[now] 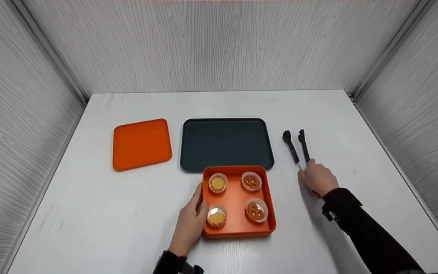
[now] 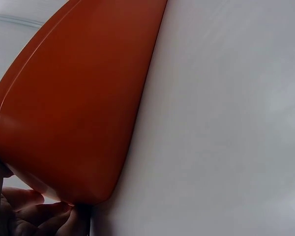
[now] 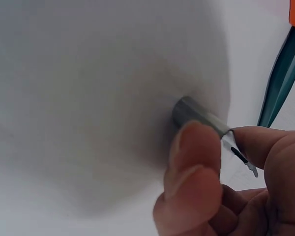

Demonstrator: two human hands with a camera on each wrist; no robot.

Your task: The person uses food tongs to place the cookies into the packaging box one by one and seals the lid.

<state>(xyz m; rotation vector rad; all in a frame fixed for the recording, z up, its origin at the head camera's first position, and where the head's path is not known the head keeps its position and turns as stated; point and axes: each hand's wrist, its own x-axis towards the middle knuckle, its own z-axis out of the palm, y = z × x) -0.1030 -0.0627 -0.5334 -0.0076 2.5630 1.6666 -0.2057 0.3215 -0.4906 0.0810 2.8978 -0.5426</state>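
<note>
My left hand (image 1: 189, 222) grips the left wall of an orange box (image 1: 236, 224), its thumb at the rim. Inside sit paper cups: two with yellow flower-shaped pieces (image 1: 217, 183) on the left, two with brown pretzels (image 1: 251, 182) on the right. In the left wrist view, the fingers (image 2: 44, 211) press against the box's lower corner. Off to the right, my right hand (image 1: 319, 178) holds a pair of tongs (image 1: 293, 150) by the metal handle end. Their black tips are spread apart and point away from me. The right wrist view shows fingers and thumb around the metal end (image 3: 196, 115).
A dark green tray (image 1: 224, 140) lies just behind the box, whose far edge overlaps its front edge in the head view. An orange lid-like tray (image 1: 142, 144) lies to its left. Grey wood-grain panels (image 1: 219, 45) enclose the white table (image 1: 108, 220) at the back and sides.
</note>
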